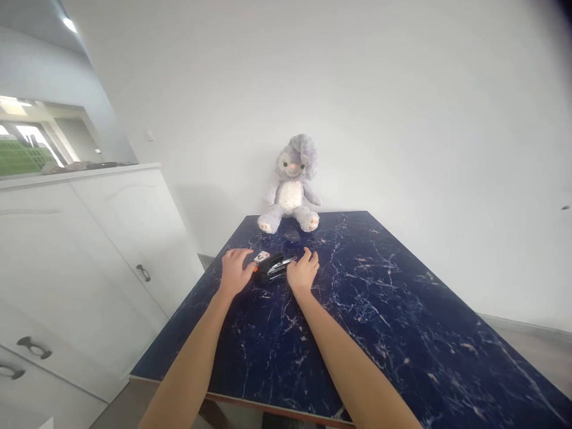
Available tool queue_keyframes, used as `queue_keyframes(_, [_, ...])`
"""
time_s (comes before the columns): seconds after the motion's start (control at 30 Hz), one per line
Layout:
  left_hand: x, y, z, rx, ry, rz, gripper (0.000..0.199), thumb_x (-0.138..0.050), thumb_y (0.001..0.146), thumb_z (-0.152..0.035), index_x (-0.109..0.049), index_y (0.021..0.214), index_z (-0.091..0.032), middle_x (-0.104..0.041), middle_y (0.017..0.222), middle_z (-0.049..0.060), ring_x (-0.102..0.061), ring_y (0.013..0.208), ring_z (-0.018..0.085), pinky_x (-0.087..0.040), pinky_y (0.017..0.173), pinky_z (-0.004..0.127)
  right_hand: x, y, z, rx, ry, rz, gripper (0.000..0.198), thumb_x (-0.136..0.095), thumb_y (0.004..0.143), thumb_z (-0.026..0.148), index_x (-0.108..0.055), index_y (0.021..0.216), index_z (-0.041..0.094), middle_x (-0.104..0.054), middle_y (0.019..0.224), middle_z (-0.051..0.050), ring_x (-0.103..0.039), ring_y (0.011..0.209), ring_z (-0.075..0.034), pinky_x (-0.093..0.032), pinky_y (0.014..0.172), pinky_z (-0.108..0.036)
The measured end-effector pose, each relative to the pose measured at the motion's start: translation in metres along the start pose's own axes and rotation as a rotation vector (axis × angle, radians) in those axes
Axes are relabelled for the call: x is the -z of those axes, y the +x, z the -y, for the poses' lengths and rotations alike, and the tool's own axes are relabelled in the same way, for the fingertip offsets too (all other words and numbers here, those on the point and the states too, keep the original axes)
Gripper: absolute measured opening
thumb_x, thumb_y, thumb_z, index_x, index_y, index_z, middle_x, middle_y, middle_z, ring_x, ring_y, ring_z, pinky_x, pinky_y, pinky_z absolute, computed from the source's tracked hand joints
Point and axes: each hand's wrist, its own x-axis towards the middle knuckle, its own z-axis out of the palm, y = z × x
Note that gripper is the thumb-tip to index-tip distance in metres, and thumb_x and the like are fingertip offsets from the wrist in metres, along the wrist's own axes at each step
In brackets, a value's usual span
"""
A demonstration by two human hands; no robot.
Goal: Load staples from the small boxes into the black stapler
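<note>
A black stapler point(270, 266) with a shiny metal strip and an orange tip lies on the dark blue marbled table between my hands. Just behind it is a small white box point(261, 257) with pink and dark print. My left hand point(235, 271) is at the stapler's left end, thumb close to the orange tip, index finger reaching toward the box; its fingers are apart. At the other end, my right hand point(302, 271) has its thumb by the metal strip and its fingers spread. Whether either thumb touches the stapler I cannot tell.
A grey plush toy point(290, 193) with a white belly sits at the table's far edge against the white wall. The table point(366, 310) extends to the right. White cabinets point(89, 256) with dark handles stand along the left side.
</note>
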Motion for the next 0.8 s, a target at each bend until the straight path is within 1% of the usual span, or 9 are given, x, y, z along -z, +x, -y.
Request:
queue_keyframes(0.07, [-0.001,-0.001,-0.002,-0.059,0.009,0.130,0.055,-0.068,0.079,-0.037,-0.061,0.133,-0.028,-0.064,0.127,0.010,-0.041,0.131,0.038,-0.025,0.111,0.052,0.000,0.000,0.001,-0.013,-0.011,-0.020,0.063,-0.045,0.081,0.014,-0.040,0.143,0.006,-0.032,0.150,-0.031,-0.040,0.133,-0.042,-0.030,0.106,-0.057])
queue_keyframes(0.1, [-0.002,-0.002,-0.002,-0.068,0.019,0.185,0.064,-0.072,0.075,-0.038,-0.058,0.137,-0.029,-0.063,0.128,0.011,-0.039,0.132,0.040,-0.026,0.111,0.053,0.000,0.001,0.001,-0.011,-0.011,-0.005,0.065,-0.046,0.080,0.014,-0.040,0.144,0.006,-0.037,0.147,-0.031,-0.042,0.132,-0.041,-0.030,0.106,-0.056])
queue_keyframes(0.2, [-0.008,-0.002,0.000,-0.059,0.083,0.254,0.074,-0.077,0.069,-0.034,-0.056,0.140,-0.028,-0.060,0.128,0.015,-0.042,0.130,0.041,-0.030,0.108,0.052,0.001,0.004,0.000,0.051,0.046,0.190,0.060,-0.048,0.077,0.012,-0.050,0.137,0.009,-0.066,0.118,-0.023,-0.059,0.115,-0.035,-0.036,0.104,-0.049])
queue_keyframes(0.27, [-0.012,-0.002,0.002,-0.060,0.103,0.255,0.073,-0.077,0.069,-0.031,-0.057,0.139,-0.026,-0.060,0.125,0.016,-0.046,0.126,0.039,-0.033,0.107,0.050,0.001,0.006,-0.001,0.080,0.100,0.284,0.058,-0.048,0.076,0.011,-0.056,0.133,0.013,-0.072,0.101,-0.016,-0.065,0.105,-0.032,-0.041,0.100,-0.043])
queue_keyframes(0.43, [-0.018,-0.004,0.000,-0.025,0.067,0.266,0.076,-0.078,0.070,-0.038,-0.054,0.141,-0.029,-0.058,0.124,0.014,-0.052,0.119,0.035,-0.039,0.103,0.046,0.000,0.006,-0.003,0.069,0.075,0.163,0.070,-0.042,0.076,0.008,-0.039,0.147,0.005,-0.061,0.130,-0.022,-0.056,0.120,-0.033,-0.040,0.103,-0.045])
queue_keyframes(0.53, [-0.020,-0.006,-0.004,0.008,0.039,0.272,0.075,-0.078,0.070,-0.045,-0.055,0.140,-0.031,-0.059,0.121,0.013,-0.055,0.112,0.034,-0.040,0.100,0.046,-0.001,0.006,-0.003,0.047,0.095,0.171,0.067,-0.039,0.077,0.007,-0.042,0.144,0.005,-0.057,0.135,-0.022,-0.053,0.124,-0.033,-0.038,0.105,-0.046])
queue_keyframes(0.63, [-0.016,-0.005,-0.005,-0.026,-0.002,0.223,0.063,-0.070,0.079,-0.046,-0.057,0.138,-0.030,-0.065,0.113,0.012,-0.055,0.111,0.034,-0.039,0.100,0.047,0.001,0.005,-0.003,0.000,0.154,0.188,0.061,-0.037,0.081,0.011,-0.046,0.141,0.011,-0.057,0.135,-0.018,-0.055,0.121,-0.030,-0.042,0.102,-0.043])
queue_keyframes(0.7, [-0.011,-0.003,0.000,-0.015,0.008,0.124,0.049,-0.060,0.087,-0.040,-0.060,0.135,-0.028,-0.069,0.108,0.011,-0.055,0.111,0.033,-0.037,0.101,0.047,0.003,0.004,-0.003,0.006,0.163,0.207,0.058,-0.038,0.082,0.014,-0.047,0.140,0.014,-0.056,0.135,-0.016,-0.058,0.118,-0.029,-0.045,0.098,-0.042])
queue_keyframes(0.8, [-0.004,-0.002,0.015,0.155,0.161,-0.049,0.042,-0.054,0.088,-0.031,-0.065,0.127,-0.021,-0.069,0.111,0.015,-0.056,0.107,0.035,-0.038,0.097,0.048,0.004,0.001,-0.001,0.079,0.151,0.274,0.059,-0.045,0.079,0.016,-0.049,0.138,0.017,-0.055,0.135,-0.015,-0.064,0.103,-0.026,-0.048,0.093,-0.038])
